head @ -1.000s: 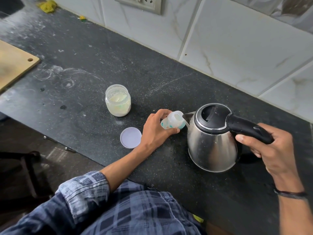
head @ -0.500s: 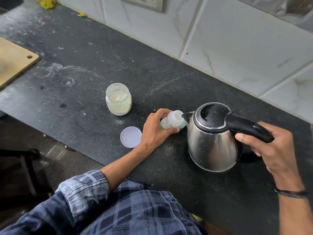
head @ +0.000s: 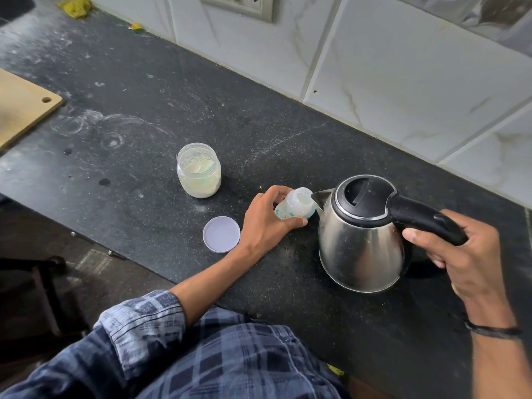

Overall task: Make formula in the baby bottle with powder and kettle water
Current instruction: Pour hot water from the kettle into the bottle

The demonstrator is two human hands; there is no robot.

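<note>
a: status of the powder step?

b: judged complete. the powder jar stands open on the countertop, and the jar lid lies flat near it, toward the person. a pale mass shows through the neck of the baby bottle. whether it is dry or already wetted cannot be told.

a: location and hold of the bottle?

b: it is tilted, with its mouth just below the spout of the kettle. the left hand grips the body, fingers and thumb curled round it. whether the base rests on the countertop cannot be told.

a: and the kettle?

b: the right hand wraps round the black handle, fingers curled beneath it. the kettle appears tipped slightly, spout toward the bottle. a stream of water is not clearly readable.

a: step in hand?

b: water filling, as a judgement. the fill level cannot be read, so progress within this step is unknown.

a: remaining work?

b: finish the pour, set the kettle down, close the bottle and mix. no teat or bottle cap is in view. the powder jar also awaits its lid.
</note>
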